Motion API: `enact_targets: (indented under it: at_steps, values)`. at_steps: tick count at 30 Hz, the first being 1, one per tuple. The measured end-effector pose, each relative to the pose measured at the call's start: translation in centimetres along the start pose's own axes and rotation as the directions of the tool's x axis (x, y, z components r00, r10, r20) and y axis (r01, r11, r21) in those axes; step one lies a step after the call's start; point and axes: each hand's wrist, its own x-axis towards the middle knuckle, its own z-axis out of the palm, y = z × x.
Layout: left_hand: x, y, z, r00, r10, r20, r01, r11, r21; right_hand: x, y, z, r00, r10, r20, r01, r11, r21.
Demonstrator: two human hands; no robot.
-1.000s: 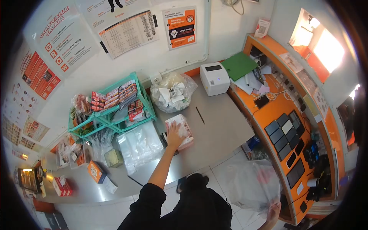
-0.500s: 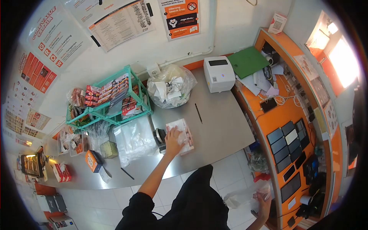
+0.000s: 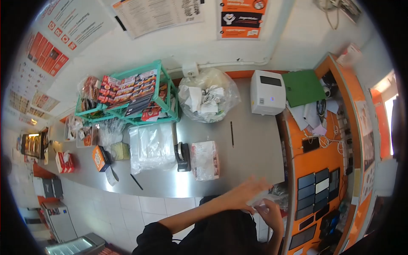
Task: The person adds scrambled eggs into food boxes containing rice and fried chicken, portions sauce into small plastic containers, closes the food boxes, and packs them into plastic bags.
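between the two hands is a bunch of clear plastic (image 3: 258,198); the right hand (image 3: 272,213) has its fingers curled closed on it, while the left hand (image 3: 250,190), fingers loosely spread, hangs just above, too blurred for me to say whether it touches. it looks light, limp and slippery, so i'd judge an edge pinched between dry fingertips the surest hold. past the hands to their left, a bulging clear bag (image 3: 230,94) holds crumpled white paper (image 3: 210,98), and farther left teal crates (image 3: 158,74) hold printed packets (image 3: 127,89).

2 hands (image 3: 250,191) (image 3: 272,214), 1 prntr (image 3: 268,94), 1 grn folder (image 3: 302,87)
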Motion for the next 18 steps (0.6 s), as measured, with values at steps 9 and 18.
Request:
enact_targets:
  at_steps: [9, 18]
  values:
    - [2.7, 0.4, -0.9, 0.961, -0.252, -0.113, 0.215, 0.939, -0.267, 3.8, -1.4, -6.6, 0.985, -0.067, 0.158, -0.016, 0.88, 0.474]
    - [5.8, -1.1, -1.4, 0.835, -0.318, -0.45, 0.256, 0.947, -0.194, 7.0, 3.9, -2.5, 0.996, 0.067, 0.052, -0.085, 0.762, 0.642]
